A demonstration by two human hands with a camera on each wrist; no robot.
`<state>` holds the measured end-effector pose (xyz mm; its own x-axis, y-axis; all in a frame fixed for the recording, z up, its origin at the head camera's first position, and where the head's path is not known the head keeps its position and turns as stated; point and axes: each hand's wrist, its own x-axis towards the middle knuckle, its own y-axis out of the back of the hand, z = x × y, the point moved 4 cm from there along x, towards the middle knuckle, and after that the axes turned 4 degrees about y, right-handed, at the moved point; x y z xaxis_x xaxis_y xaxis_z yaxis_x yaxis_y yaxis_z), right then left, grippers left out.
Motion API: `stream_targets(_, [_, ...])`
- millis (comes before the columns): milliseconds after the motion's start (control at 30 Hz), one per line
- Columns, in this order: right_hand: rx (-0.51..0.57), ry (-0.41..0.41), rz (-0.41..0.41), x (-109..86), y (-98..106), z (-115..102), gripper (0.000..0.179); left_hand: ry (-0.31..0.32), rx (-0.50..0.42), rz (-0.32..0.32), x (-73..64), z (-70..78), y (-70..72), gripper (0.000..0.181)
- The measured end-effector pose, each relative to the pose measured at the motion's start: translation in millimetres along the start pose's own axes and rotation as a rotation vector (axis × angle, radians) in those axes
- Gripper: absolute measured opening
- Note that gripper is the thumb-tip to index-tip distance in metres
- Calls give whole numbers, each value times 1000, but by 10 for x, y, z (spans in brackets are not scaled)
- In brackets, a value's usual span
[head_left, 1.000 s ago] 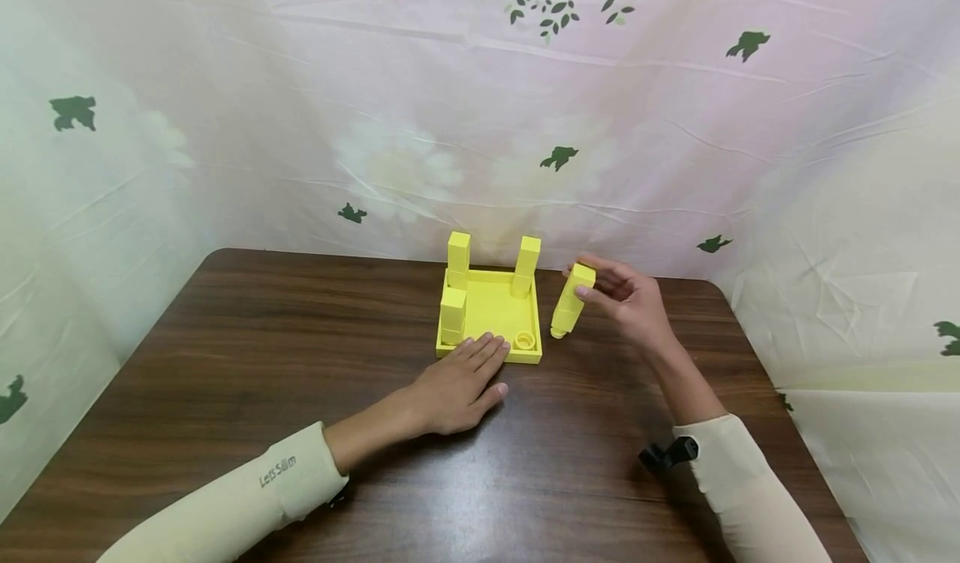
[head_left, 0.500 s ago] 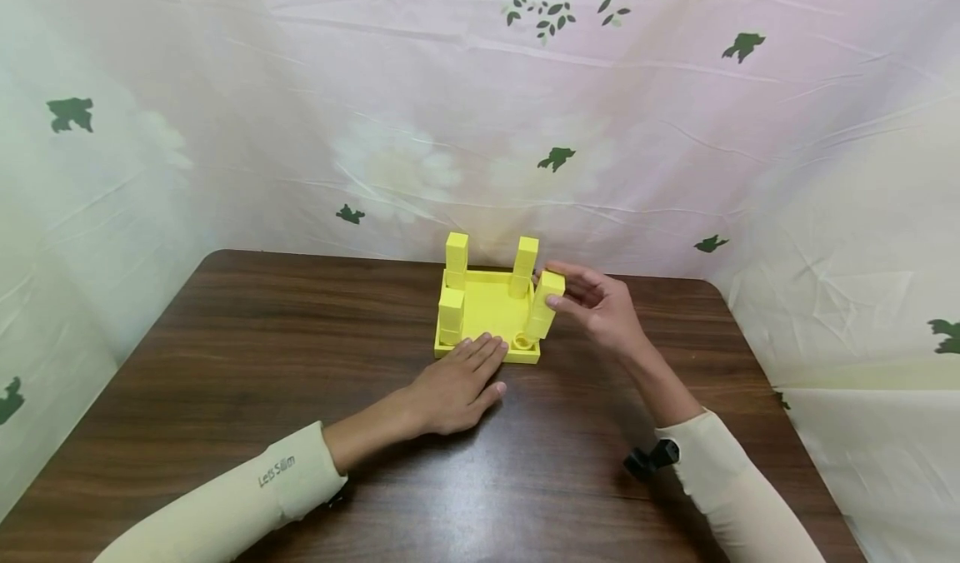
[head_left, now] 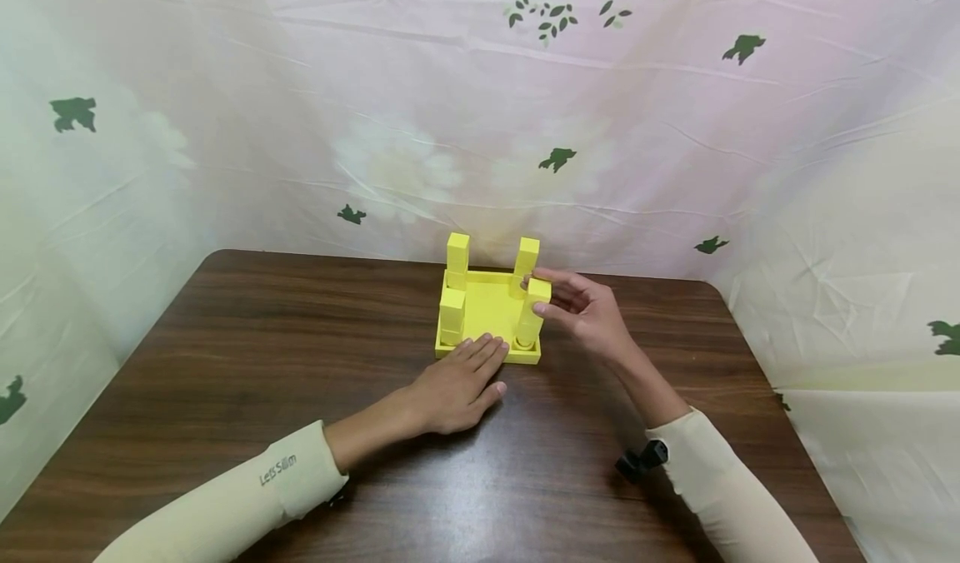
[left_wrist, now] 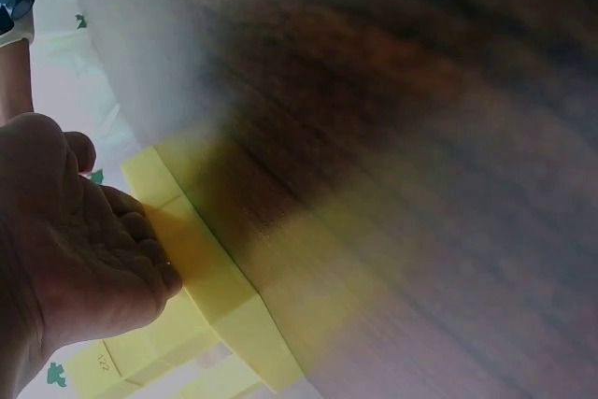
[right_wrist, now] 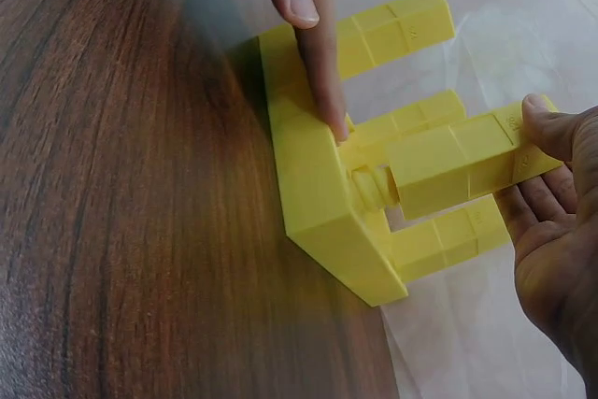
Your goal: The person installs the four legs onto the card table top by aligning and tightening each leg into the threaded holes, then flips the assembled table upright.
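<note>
A square yellow tray-like base (head_left: 487, 358) lies on the table, with upright square posts at three of its corners. My left hand (head_left: 459, 386) rests with straight fingers on the base's near edge. In my right hand (head_left: 592, 317), a fourth yellow post (right_wrist: 458, 163) is pinched near its top between thumb and fingers. This post stands over the near right corner, its threaded end at the round socket (right_wrist: 363, 189); the right wrist view shows thread still exposed. The near left post (head_left: 452, 313), far left post (head_left: 458, 256) and far right post (head_left: 528, 256) stand upright.
The dark wood-grain table (head_left: 300, 338) extends around the base on all sides. A pale printed cloth (head_left: 480, 113) hangs behind and at both sides. A small black device (head_left: 642, 460) sits at the right sleeve cuff.
My right hand has moved left with the post, from beside the base to over its near right corner, and the post is more upright. The left hand has stayed in place.
</note>
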<state>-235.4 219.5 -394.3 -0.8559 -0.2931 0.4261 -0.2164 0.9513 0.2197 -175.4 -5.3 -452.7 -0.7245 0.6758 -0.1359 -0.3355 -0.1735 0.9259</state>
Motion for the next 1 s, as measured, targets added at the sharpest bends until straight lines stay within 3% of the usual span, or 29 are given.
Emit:
stream_targets(500, [-43, -57, -31, 9, -84, 82, 54, 6, -3, -42, 16, -9, 48, 67])
stream_targets(667, [-113, -50, -20, 10, -72, 92, 60, 10, -11, -55, 18, 4, 60, 67])
stream_targets(1000, [-298, 18, 28, 8, -69, 140, 53, 20, -32, -89, 28, 8, 83, 67])
